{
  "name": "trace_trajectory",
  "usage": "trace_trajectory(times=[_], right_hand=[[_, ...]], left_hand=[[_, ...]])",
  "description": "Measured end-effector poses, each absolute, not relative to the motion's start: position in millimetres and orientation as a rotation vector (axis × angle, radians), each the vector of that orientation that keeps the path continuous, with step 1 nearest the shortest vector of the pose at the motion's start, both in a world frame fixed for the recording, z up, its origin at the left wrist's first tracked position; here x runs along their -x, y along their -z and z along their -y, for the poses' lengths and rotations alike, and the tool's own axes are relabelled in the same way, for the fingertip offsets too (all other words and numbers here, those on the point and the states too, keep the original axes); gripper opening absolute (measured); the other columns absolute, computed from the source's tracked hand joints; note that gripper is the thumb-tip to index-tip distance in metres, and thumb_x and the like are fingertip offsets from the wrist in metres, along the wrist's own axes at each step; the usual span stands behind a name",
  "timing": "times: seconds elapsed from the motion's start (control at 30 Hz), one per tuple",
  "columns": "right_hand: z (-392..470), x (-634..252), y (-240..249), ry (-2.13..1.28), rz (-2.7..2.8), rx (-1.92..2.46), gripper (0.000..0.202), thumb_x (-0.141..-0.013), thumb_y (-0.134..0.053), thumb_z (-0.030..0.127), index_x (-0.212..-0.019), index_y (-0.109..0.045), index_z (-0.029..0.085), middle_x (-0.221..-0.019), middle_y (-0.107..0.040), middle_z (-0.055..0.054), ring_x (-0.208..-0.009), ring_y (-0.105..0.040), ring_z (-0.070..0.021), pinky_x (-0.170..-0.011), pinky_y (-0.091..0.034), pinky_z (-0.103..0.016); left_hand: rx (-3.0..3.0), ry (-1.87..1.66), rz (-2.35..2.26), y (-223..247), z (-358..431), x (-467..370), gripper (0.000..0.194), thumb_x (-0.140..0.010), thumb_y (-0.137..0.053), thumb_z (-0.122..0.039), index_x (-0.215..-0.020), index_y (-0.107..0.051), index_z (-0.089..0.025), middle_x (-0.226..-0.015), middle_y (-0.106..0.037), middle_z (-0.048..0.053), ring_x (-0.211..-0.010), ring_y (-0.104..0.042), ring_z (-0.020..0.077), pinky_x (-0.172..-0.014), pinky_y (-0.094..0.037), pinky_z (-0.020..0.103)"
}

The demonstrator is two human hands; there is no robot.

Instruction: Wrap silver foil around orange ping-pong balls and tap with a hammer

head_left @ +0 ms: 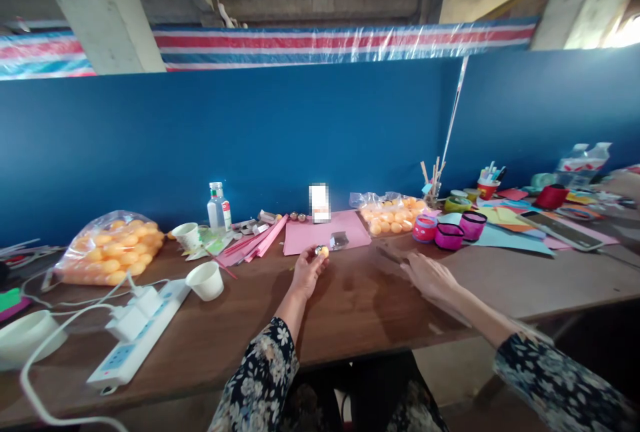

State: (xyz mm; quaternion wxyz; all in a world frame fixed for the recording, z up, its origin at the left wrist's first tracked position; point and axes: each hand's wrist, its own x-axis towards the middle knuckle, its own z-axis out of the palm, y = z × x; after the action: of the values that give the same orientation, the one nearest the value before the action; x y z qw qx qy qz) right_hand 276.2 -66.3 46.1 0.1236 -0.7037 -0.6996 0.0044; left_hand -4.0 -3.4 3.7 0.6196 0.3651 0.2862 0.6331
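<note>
My left hand [306, 271] is closed around a small yellow-orange ball [325, 252], with a dark shiny piece beside it at the fingertips. It is just in front of a pink sheet [303, 235]. On that sheet lies a small dark flat packet [339, 240], a little beyond the ball. My right hand [431, 277] is over the table to the right, its fingers stretched out and somewhat blurred. No object shows in it. Close beyond it stand a red-and-blue ring-shaped band [425, 228] and magenta bands [449, 236] with dark edges.
Clear bags of orange balls lie left [113, 252] and right [393, 217]. A white power strip [145, 332] with cables and a paper cup [205, 281] are on the left. A glass bottle [218, 209] stands behind. Coloured paper and a phone [563, 231] lie right.
</note>
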Motion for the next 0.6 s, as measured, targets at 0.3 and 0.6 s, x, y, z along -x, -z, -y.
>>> trace_trajectory(times=[0.3,0.6], right_hand=[[94.2,-191.3,-72.4,-1.188,1.541,1.290,0.027,-0.079,-0.039,0.045,-0.075,-0.040,0.019,-0.061,-0.047,0.004,-0.042,-0.041,-0.0050,-0.037,-0.035,-0.017],[80.1,-164.2,-66.8,-1.079,1.688,1.239,0.023,-0.078,-0.041,0.042,-0.070,-0.037,0.021,-0.056,-0.046,0.006,-0.038,-0.039,-0.0051,-0.032,-0.030,-0.016]], left_hand=[[-0.900,-1.478,-0.740,-1.9,1.7,2.0,0.048,-0.052,-0.073,-0.019,-0.097,-0.057,-0.015,-0.078,-0.063,0.003,-0.068,-0.057,0.0097,-0.068,-0.044,0.025],[-0.985,-1.478,-0.678,-1.8,3.1,1.0,0.045,-0.054,-0.072,-0.021,-0.098,-0.062,-0.015,-0.072,-0.063,0.001,-0.063,-0.055,0.0090,-0.068,-0.043,0.026]])
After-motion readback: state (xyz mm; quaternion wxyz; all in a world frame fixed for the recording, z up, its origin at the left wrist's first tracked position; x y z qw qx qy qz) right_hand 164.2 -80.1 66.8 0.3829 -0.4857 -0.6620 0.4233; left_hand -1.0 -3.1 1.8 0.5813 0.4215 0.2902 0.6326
